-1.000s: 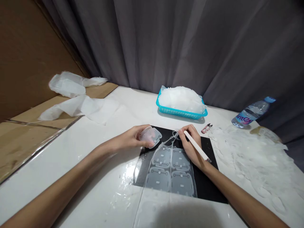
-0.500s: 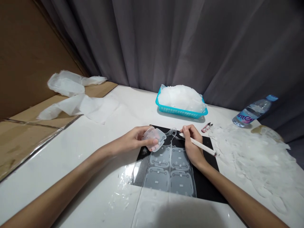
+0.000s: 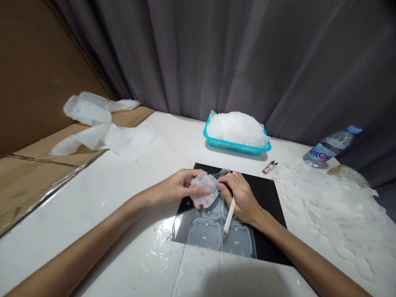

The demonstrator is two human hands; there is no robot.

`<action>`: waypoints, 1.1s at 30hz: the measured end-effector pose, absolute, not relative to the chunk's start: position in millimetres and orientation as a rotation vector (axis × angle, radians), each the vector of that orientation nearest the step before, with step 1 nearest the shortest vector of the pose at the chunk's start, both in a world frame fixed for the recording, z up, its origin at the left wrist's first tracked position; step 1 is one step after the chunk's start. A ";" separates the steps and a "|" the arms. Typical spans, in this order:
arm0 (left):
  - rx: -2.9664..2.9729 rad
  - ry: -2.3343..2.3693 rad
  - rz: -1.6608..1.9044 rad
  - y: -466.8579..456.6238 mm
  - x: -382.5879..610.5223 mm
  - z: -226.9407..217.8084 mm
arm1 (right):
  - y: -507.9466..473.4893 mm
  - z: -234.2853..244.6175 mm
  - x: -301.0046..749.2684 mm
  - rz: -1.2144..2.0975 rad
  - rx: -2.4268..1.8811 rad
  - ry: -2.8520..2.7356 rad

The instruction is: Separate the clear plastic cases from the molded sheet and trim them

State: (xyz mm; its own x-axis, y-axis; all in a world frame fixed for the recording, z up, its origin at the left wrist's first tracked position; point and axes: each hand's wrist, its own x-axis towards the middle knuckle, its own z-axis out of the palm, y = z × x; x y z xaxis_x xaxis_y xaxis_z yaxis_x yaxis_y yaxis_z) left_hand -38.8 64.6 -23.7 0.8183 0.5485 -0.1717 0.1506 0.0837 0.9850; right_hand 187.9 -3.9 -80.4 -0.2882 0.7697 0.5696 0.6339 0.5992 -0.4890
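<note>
My left hand [image 3: 181, 185] is closed on a translucent, rounded-square piece of thin plastic or silicone [image 3: 204, 190], thumb on its face and fingers behind. My right hand [image 3: 244, 200] keeps a white pen-like stick [image 3: 229, 216] tucked in its grip, dark-tipped end pointing down toward me. Its thumb and forefinger touch the right edge of the translucent piece. Under both hands lies a clear sheet of similar moulded pieces [image 3: 204, 234], partly over a black mat [image 3: 269, 214]. A curled clear strip [image 3: 225, 171] shows just behind my right fingers.
A turquoise basket [image 3: 236, 147] heaped with white translucent pieces stands at the back. Small thread snips [image 3: 269, 166], a water bottle [image 3: 329, 148] and a pile of clear scraps [image 3: 346, 218] are to the right. At left, translucent sheets [image 3: 89, 109] rest on cardboard [image 3: 37, 177].
My right hand has moved left to the piece's edge, and the stick has swung from pointing right to pointing down toward me. My left hand has shifted slightly right and nearer with the piece.
</note>
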 end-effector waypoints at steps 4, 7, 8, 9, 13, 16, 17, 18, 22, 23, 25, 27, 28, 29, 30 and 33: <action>1.537 0.569 0.304 65.5 -39.3 -25.4 | -2.8 -80.4 189.0 0.266 -1.121 -1.950; 1.582 0.565 0.294 67.3 -41.4 -28.6 | -3.0 -81.2 190.0 0.294 -1.107 -1.900; 1.591 0.561 0.292 67.9 -42.3 -29.4 | -3.3 -81.4 190.3 0.300 -1.099 -1.889; 1.596 0.555 0.290 68.4 -43.0 -30.0 | -3.6 -81.4 190.6 0.303 -1.092 -1.878; 1.596 0.550 0.305 69.5 -44.6 -29.8 | -5.1 -80.4 190.7 0.315 -1.064 -1.860; 1.584 0.555 0.319 69.8 -44.0 -28.7 | -6.3 -79.0 190.1 0.326 -1.032 -1.865; 1.575 0.547 0.312 69.9 -43.5 -28.3 | -6.7 -78.6 190.0 0.329 -1.014 -1.866; 1.565 0.536 0.302 70.0 -43.0 -28.0 | -7.2 -78.3 190.0 0.331 -0.995 -1.868; 1.532 0.505 0.267 70.1 -41.1 -27.1 | -9.1 -78.4 190.8 0.314 -0.938 -1.885; 1.528 0.504 0.265 69.9 -40.8 -26.9 | -9.4 -78.6 191.0 0.305 -0.937 -1.887; 1.516 0.503 0.259 69.1 -40.3 -26.6 | -9.6 -79.1 190.7 0.282 -0.948 -1.885; 1.501 0.500 0.253 68.1 -40.1 -26.4 | -9.4 -79.5 189.7 0.253 -0.969 -1.876; 1.494 0.497 0.253 67.7 -40.0 -26.3 | -9.1 -79.6 189.1 0.237 -0.979 -1.871; 1.490 0.496 0.255 67.3 -39.9 -26.1 | -8.8 -79.8 188.4 0.221 -0.988 -1.867; 1.489 0.494 0.257 66.9 -39.8 -25.8 | -8.5 -80.1 187.8 0.205 -0.996 -1.863; 1.486 0.500 0.264 66.2 -39.2 -24.3 | -8.4 -81.3 187.1 0.155 -1.023 -1.841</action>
State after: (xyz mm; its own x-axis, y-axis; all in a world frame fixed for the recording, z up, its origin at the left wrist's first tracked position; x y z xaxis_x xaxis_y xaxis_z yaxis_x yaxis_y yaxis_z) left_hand -39.2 66.2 -24.3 0.8713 0.4652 -0.1561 0.1334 0.0815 0.9877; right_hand 187.1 -8.4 -81.3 -0.1595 0.7024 0.6937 0.5766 0.6366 -0.5121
